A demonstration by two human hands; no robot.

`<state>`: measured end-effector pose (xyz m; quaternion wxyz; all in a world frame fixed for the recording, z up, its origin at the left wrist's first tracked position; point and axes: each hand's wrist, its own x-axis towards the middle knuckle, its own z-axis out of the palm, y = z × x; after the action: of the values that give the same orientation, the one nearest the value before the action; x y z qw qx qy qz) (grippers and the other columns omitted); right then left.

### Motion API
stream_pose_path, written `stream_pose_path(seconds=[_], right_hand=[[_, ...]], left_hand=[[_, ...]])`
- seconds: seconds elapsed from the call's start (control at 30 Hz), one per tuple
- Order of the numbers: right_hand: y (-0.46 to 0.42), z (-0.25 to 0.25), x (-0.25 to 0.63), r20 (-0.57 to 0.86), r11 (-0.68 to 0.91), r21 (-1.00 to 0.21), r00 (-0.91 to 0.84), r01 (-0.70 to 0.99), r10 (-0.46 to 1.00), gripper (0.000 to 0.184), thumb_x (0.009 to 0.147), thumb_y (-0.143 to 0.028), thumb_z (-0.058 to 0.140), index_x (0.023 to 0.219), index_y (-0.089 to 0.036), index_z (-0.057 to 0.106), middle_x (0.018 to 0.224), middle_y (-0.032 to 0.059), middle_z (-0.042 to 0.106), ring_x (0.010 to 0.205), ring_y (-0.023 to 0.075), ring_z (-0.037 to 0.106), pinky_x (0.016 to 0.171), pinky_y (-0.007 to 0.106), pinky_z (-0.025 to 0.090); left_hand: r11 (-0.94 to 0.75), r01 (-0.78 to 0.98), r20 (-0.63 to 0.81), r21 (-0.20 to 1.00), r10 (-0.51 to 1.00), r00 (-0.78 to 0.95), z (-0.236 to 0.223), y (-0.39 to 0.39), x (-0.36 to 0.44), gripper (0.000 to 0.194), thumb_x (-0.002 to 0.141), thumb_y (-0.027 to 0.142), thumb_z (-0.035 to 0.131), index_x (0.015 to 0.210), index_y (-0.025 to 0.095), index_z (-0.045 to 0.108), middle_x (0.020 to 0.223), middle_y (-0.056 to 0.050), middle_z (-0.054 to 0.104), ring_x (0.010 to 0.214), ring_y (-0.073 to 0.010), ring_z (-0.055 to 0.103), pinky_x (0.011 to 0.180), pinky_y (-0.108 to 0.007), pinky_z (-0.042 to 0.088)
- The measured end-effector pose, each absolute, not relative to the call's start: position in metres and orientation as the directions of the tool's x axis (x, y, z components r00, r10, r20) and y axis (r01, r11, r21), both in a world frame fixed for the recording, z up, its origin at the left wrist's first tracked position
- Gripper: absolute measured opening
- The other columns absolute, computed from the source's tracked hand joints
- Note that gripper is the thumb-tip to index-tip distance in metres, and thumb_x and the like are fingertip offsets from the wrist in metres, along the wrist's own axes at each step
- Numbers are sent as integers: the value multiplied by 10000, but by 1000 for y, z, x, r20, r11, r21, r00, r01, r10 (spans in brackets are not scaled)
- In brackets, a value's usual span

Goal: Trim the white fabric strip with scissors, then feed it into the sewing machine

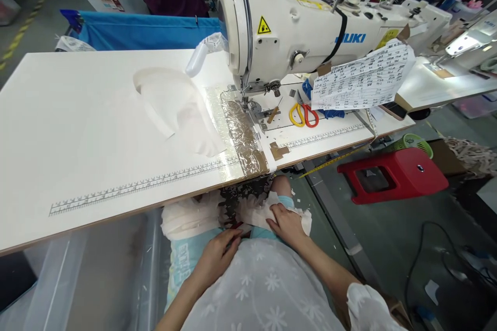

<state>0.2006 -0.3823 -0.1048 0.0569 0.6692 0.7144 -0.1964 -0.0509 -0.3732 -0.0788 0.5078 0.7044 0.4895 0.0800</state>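
Note:
Both my hands are down in my lap, below the table's front edge. My left hand [216, 255] lies flat with fingers stretched toward a small dark thing between my knees. My right hand [286, 224] rests flat, fingers together, on a bundle of white fabric pieces [259, 209] lying on my lap. Another white bundle [186, 217] sits to the left of it. On the white sewing table [70, 129] lies a curved white fabric piece [176, 106], left of the white sewing machine [298, 31] and its needle area [248, 98].
Yellow and red scissors [304, 115] lie by the machine beside a sheet of written notes [363, 80]. A ruler strip [140, 186] runs along the table's front edge. A red stool [394, 173] stands on the floor at right. A blue bin [143, 31] and other people stand behind.

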Motion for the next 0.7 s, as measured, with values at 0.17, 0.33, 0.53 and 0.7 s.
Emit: stream_pose_path(seconds=[0.17,0.33,0.53,0.7], right_hand=[[-386,-106,204,-266,65,-263,-137,963,954,206,993,-238,416,939,-202,612,996,52,624,822,167,606,657,255,366],[-391,-107,209,-198,52,-279,-110,959,974,148,959,-265,489,1006,-190,607,980,63,610,844,193,591,686,271,382],[-394,-107,206,-114,120,-338,-167,934,979,198,966,-234,458,867,-195,625,916,54,600,816,180,570,738,274,386],[-396,-100,206,-9,147,-397,-164,906,986,278,988,-257,389,860,-191,626,912,67,593,833,185,561,733,277,392]], left_hand=[[42,601,-426,798,744,514,-74,-370,-45,423,951,427,371,1199,222,646,1251,-75,666,1138,-265,624,958,-367,522],[57,543,-401,838,739,541,-74,-370,-39,390,944,410,392,1172,234,656,1229,-68,677,1128,-258,624,942,-354,521],[21,537,-374,843,741,558,-80,-373,-40,369,947,391,390,1143,229,657,1195,-65,688,1098,-248,631,927,-338,509],[63,533,-399,844,737,545,-75,-374,-38,366,937,395,390,1120,227,659,1173,-58,694,1074,-234,638,914,-308,503]])
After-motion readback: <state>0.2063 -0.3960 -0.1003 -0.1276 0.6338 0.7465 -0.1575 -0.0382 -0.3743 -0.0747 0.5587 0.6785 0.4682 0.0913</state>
